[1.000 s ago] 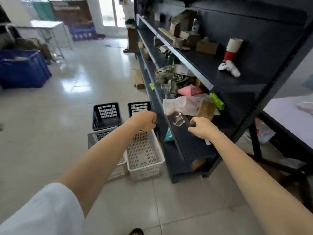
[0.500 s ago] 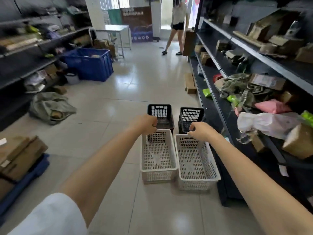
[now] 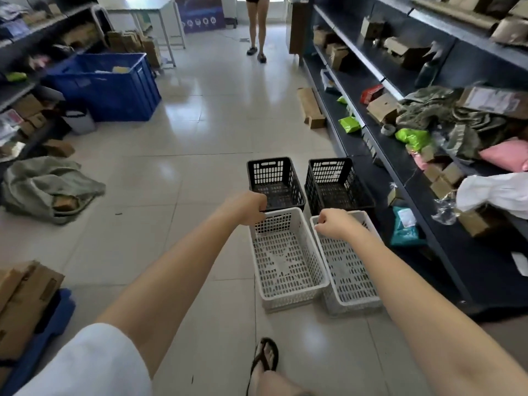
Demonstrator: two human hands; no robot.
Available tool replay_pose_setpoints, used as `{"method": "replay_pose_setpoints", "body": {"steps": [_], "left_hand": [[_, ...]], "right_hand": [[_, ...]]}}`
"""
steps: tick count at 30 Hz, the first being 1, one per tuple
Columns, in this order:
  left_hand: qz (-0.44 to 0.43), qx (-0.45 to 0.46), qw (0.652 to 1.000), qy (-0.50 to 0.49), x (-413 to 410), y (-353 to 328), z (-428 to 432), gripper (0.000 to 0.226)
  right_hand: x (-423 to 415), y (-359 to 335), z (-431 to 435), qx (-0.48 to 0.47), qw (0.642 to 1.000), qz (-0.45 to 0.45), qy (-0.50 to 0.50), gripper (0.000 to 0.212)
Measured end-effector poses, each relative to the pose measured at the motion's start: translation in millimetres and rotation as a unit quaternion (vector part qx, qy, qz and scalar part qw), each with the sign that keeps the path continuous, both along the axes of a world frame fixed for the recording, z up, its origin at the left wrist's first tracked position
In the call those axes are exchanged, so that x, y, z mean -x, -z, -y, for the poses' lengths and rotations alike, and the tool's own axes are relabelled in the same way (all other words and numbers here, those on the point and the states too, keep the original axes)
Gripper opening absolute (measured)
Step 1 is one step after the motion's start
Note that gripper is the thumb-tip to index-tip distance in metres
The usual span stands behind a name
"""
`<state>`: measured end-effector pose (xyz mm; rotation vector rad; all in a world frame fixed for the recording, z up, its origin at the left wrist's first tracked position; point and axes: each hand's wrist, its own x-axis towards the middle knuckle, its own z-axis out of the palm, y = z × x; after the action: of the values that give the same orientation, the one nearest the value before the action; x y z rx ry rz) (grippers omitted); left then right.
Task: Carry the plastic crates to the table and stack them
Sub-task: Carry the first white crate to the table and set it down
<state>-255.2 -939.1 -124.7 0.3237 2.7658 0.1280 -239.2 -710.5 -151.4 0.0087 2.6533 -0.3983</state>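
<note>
Two white plastic crates stand side by side on the tiled floor, the left one [image 3: 288, 261] and the right one [image 3: 347, 270]. Just behind them are two black crates, left [image 3: 275, 181] and right [image 3: 334, 181]. All look empty. My left hand [image 3: 245, 207] is a closed fist over the far rim of the left white crate. My right hand [image 3: 334, 224] is a closed fist over the far end of the right white crate. Neither hand shows a grip on a crate. A white table [image 3: 151, 2] stands far back on the left.
Dark shelving [image 3: 400, 155] loaded with boxes and bags runs along the right, close to the crates. A blue bin [image 3: 111, 87], a grey sack [image 3: 48, 187] and cardboard boxes [image 3: 25, 298] line the left. A person [image 3: 257, 24] stands down the aisle. My sandalled foot [image 3: 265, 358] is near.
The view has swung left from the right-hand shelves to the aisle, and the crates are now centred and closer. Both fists stay closed and now sit over the white crates.
</note>
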Motion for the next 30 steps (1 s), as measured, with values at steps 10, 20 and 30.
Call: {"method": "replay_pose_setpoints", "body": {"steps": [10, 20, 30], "left_hand": [[0.047, 0.027, 0.993, 0.108, 151.7, 34.3, 19.3, 0.016], [0.069, 0.088, 0.948, 0.299, 329.0, 111.5, -0.6, 0.034], [0.153, 0.139, 0.88, 0.427, 411.7, 231.0, -12.6, 0.043]], "right_hand": [[100.2, 18.8, 12.5, 0.038, 0.989, 0.0, 0.141, 0.022], [169.0, 85.6, 23.5, 0.072, 0.93, -0.001, 0.36, 0.024], [152.2, 210.3, 70.8, 0.085, 0.807, 0.096, 0.576, 0.028]]}}
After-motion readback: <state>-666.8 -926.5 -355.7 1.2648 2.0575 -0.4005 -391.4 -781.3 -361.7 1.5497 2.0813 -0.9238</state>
